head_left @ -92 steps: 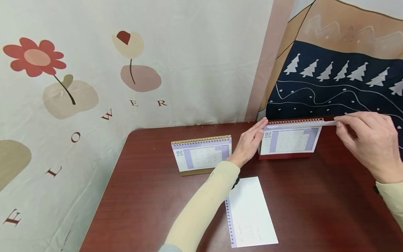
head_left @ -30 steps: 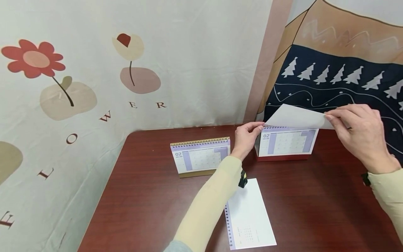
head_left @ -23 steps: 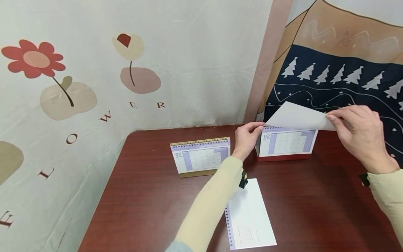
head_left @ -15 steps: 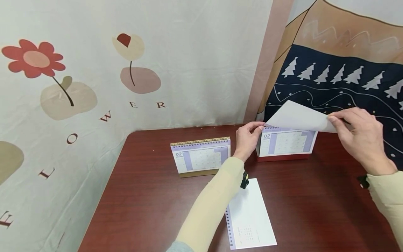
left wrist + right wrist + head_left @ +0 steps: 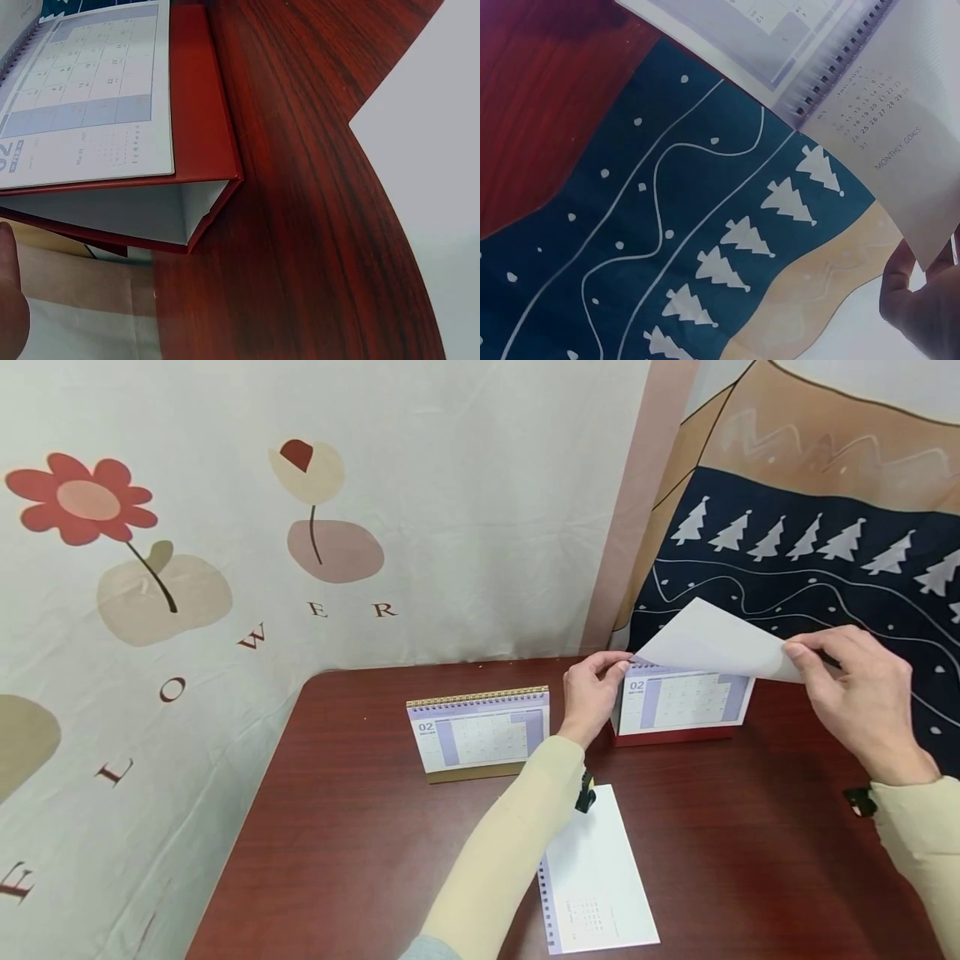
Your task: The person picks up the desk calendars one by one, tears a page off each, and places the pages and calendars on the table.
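Note:
A desk calendar point(image 5: 682, 706) with a red base stands at the back right, showing month 02. Above its spiral binding slants a lifted white calendar page point(image 5: 712, 639). My right hand point(image 5: 862, 693) pinches the right corner of this page between thumb and index finger. At the opposite end, my left hand point(image 5: 592, 689) pinches the page's left corner beside the spiral. In the right wrist view the page point(image 5: 889, 127) reads "MONTHLY GOALS", and part of its row of holes shows at the binding. Only a finger point(image 5: 9, 300) of my left hand shows in the left wrist view.
A second desk calendar point(image 5: 480, 735) with a gold-brown base stands to the left, partly behind my left forearm. A loose calendar page point(image 5: 600, 877) with punched holes lies on the brown table point(image 5: 337, 843) in front. Printed cloth point(image 5: 487, 510) hangs behind the table.
My left hand has gone from lying flat at the calendar's corner to pinching the page. My right hand has raised the page, then drawn its corner slightly down and right.

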Motion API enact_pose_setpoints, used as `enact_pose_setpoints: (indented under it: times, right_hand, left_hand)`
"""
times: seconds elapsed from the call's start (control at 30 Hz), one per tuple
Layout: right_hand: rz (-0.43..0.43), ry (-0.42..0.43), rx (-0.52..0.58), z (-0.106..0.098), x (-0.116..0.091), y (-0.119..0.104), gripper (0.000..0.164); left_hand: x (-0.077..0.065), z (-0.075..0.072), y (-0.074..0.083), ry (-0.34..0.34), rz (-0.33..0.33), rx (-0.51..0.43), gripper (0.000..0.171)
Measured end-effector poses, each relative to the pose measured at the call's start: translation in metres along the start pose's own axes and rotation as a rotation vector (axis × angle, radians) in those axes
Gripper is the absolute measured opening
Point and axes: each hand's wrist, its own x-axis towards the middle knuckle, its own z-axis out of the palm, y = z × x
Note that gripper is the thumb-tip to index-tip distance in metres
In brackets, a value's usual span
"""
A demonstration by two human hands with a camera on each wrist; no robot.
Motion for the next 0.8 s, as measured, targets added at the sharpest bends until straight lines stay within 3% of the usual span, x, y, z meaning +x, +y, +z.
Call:
enact_pose_setpoints:
  times: [0.5, 0.8]
  right_hand:
    - [0.121, 0.040, 0.045, 0.006, -0.009, 0.002, 0.012]
    - [0.177, 0.095, 0.094, 0.013, -0.015, 0.006, 0.009]
  left_hand:
    - [-0.003, 0.003, 0.001, 0.027, 0.013, -0.026, 0.014]
    - [-0.007, 0.005, 0.001, 0.044, -0.017, -0.011, 0.015]
